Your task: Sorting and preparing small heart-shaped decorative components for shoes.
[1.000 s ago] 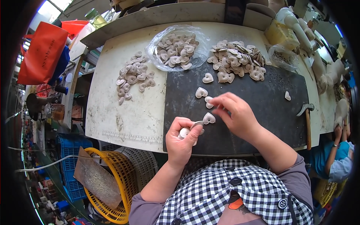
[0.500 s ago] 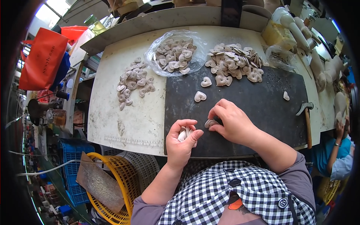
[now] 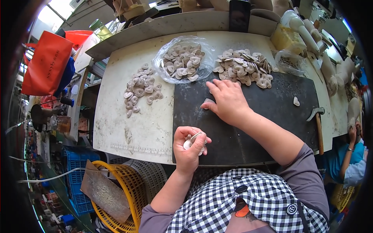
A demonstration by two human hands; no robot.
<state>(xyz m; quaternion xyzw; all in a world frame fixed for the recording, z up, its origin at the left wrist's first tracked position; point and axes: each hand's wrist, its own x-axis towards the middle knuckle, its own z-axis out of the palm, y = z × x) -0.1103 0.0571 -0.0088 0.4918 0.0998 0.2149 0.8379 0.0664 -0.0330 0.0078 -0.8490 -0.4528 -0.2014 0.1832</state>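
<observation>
My left hand (image 3: 189, 149) is closed around several small beige heart-shaped pieces (image 3: 188, 143), near the front edge of a black mat (image 3: 248, 136). Farther out, my right hand (image 3: 230, 100) reaches flat over the mat with its fingers stretched. Its thumb touches a loose heart piece (image 3: 208, 101), and its fingers partly cover the spot around it. Just beyond those fingers lies a heaped pile of heart pieces (image 3: 243, 66). A clear plastic bag (image 3: 157, 70) to its left holds many more, and a smaller group (image 3: 140, 85) is spread on the white board.
A hammer (image 3: 318, 128) rests along the mat's right side, near a single heart piece (image 3: 296, 101). Behind it sits a small clear bag of tiny dark bits (image 3: 290, 61). A yellow basket (image 3: 130, 186) stands below the table's left front. Another person's arm (image 3: 347, 155) shows at far right.
My right hand has moved away from beside my left hand, outward to the loose hearts, opening from a pinch on a heart piece. My left hand has closed more around its pieces.
</observation>
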